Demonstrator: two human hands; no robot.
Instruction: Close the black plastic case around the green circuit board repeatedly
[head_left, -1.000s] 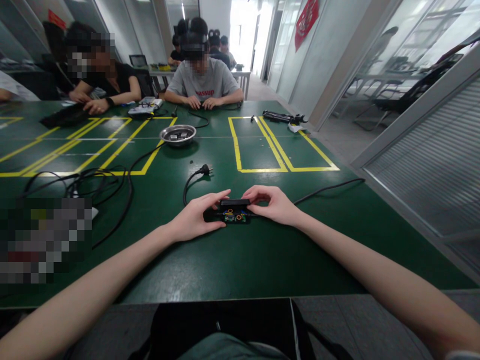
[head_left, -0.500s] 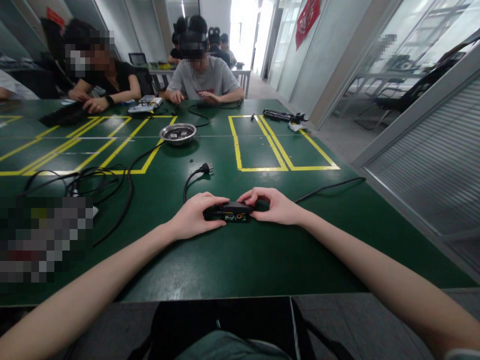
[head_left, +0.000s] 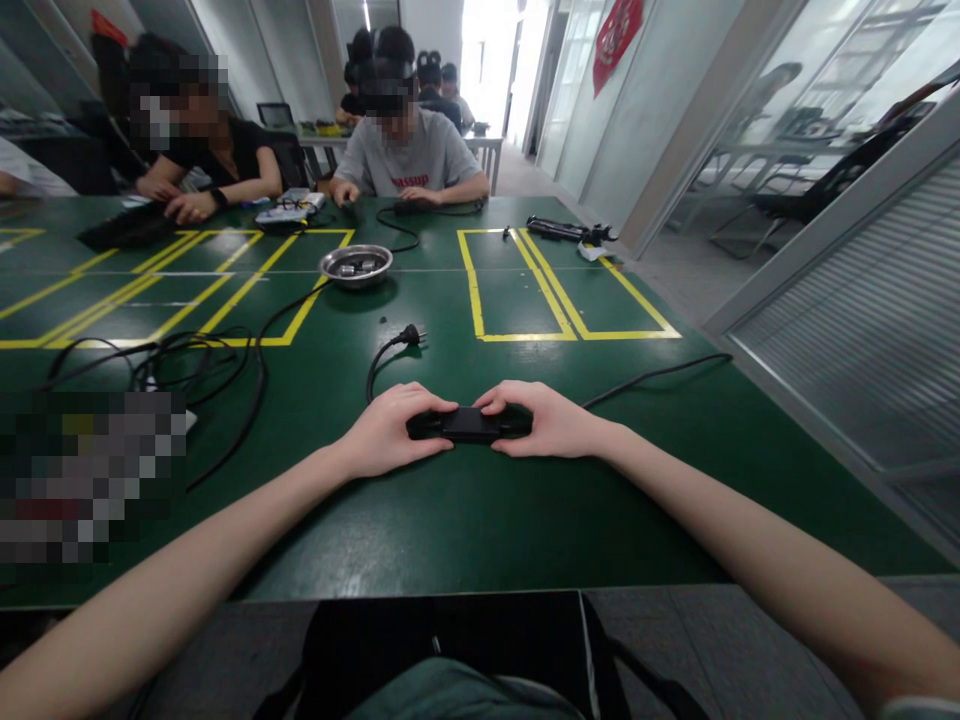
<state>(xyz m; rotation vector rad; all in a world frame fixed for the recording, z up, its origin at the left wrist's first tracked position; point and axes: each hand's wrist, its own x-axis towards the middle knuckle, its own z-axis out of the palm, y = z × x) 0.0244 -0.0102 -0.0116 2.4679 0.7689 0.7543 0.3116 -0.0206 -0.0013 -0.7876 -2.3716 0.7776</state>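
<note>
The box (head_left: 469,424), a flat black case, lies on the green bench (head_left: 480,520) close to the near edge and about midway along it. Both hands are closed on it, one at each end. The left hand (head_left: 390,432) wraps the left end, fingers curled over the top and thumb along the near side. The right hand (head_left: 544,420) grips the right end the same way, so only the middle of the box shows between them.

A black cord (head_left: 660,372) runs from under the right hand toward the right edge of the bench. Another cord curls from beside the left hand up to a plug (head_left: 411,338) that lies loose just beyond the box.

Farther in, a steel bowl (head_left: 355,265) holding a few small parts stands near the middle of the bench. Yellow tape (head_left: 525,300) marks rectangles to the right of it and along the left half. A tangle of cables (head_left: 187,360) lies toward the left edge. A black tool (head_left: 562,232) rests at the far right corner.

At the far edge a person in a grey shirt (head_left: 409,160) sits with both hands on the bench. A person in black (head_left: 225,160) leans on the far left corner.
</note>
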